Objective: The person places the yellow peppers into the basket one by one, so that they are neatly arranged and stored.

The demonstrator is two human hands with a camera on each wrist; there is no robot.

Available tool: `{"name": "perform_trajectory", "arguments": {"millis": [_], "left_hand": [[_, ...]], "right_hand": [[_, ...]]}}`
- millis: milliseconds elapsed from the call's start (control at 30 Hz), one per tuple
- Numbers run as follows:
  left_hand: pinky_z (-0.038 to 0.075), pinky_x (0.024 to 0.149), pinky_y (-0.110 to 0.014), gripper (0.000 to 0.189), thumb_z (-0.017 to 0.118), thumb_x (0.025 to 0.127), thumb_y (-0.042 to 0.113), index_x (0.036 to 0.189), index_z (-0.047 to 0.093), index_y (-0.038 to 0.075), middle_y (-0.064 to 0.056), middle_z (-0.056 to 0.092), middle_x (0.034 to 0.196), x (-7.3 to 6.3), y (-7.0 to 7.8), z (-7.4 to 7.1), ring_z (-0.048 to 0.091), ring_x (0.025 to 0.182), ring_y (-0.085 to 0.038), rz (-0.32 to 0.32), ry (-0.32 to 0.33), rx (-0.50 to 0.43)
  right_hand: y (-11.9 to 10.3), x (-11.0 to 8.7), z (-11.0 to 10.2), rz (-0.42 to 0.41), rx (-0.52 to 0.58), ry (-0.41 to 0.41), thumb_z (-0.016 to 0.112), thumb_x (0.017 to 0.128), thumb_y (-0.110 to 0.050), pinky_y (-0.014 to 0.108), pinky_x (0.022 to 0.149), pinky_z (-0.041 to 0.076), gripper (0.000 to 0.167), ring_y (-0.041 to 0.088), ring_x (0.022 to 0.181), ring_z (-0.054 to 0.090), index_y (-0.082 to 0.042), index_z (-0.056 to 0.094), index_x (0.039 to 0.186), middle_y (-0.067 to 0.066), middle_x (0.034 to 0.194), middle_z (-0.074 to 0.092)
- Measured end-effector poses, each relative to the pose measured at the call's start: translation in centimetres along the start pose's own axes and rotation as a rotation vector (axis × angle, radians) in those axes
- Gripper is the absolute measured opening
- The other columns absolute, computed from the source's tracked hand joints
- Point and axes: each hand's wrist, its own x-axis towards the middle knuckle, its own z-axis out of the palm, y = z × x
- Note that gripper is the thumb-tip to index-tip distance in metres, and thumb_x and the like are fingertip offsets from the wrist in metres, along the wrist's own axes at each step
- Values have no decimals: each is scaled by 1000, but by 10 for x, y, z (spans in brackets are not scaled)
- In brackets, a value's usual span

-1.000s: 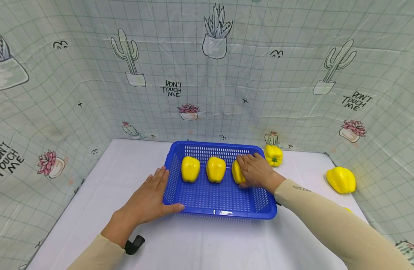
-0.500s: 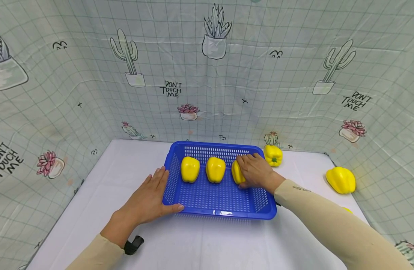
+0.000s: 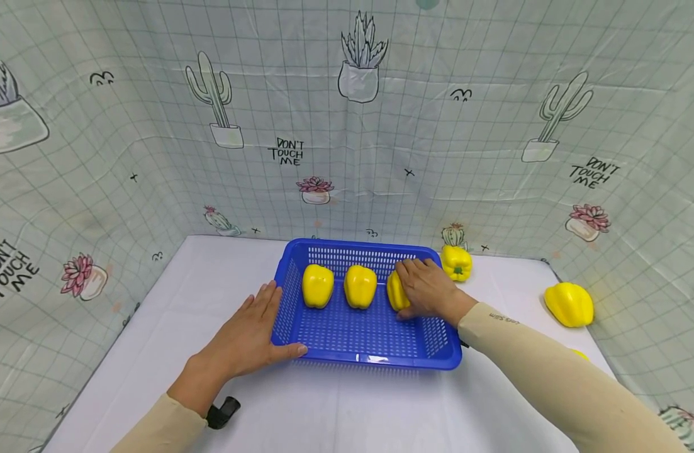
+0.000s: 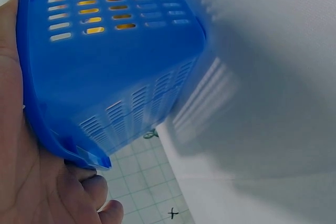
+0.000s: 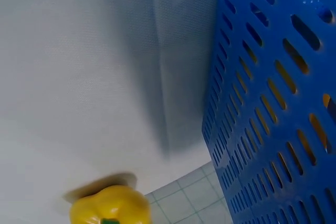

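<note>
A blue plastic basket (image 3: 375, 358) with slotted walls stands on the white table. Two yellow bell peppers, a left one (image 3: 318, 286) and a middle one (image 3: 360, 287), sit in it side by side. My right hand (image 3: 428, 288) reaches over the right rim and grips a third bell pepper (image 3: 397, 292), partly hidden under the fingers. My left hand (image 3: 241, 333) lies along the left rim, fingers straight, with the thumb at the front corner. In the left wrist view the palm is against the basket's rim (image 4: 31, 93).
Outside the basket, one yellow bell pepper (image 3: 457, 263) lies behind its right end, also seen as a pepper (image 5: 111, 205) in the right wrist view. Another pepper (image 3: 570, 304) is farther right, and a yellow sliver (image 3: 580, 354) shows past the right sleeve. Printed curtains (image 3: 358, 138) enclose the table.
The head view has tilted very slightly. Both hands, the basket and the bell peppers keep their places.
</note>
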Motion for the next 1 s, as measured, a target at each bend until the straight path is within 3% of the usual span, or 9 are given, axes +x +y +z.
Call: {"name": "perform_trajectory", "arguments": {"millis": [200, 500, 767, 1000], "left_hand": [[16, 132, -57, 130, 57, 85, 88, 166, 17, -6, -26, 14, 175, 1, 1, -2, 18, 162, -41, 6, 0, 2], [17, 132, -58, 127, 63, 86, 82, 165, 18, -7, -27, 14, 174, -1, 2, -2, 18, 162, -43, -1, 3, -15], [16, 132, -58, 129, 61, 85, 85, 165, 18, -6, -27, 14, 174, 1, 2, 1, 17, 162, -43, -13, -2, -9], [15, 132, -58, 127, 64, 86, 82, 165, 18, -6, -27, 13, 174, 1, 2, 1, 16, 162, -43, -10, 2, -23]], "right_hand": [[3, 0, -2, 13, 38, 56, 77, 76, -79, 53, 108, 53, 110, 37, 119, 60, 4, 49, 143, 21, 129, 61], [10, -12, -18, 48, 98, 136, 78, 79, -75, 57, 112, 50, 104, 39, 122, 61, 4, 51, 141, 22, 132, 62], [31, -38, -38, 102, 66, 184, 75, 84, -73, 60, 110, 52, 106, 42, 128, 59, 9, 48, 146, 27, 139, 60], [59, -79, -47, 182, 106, 223, 80, 86, -61, 64, 105, 51, 95, 47, 124, 59, 8, 48, 142, 30, 134, 59]]}}
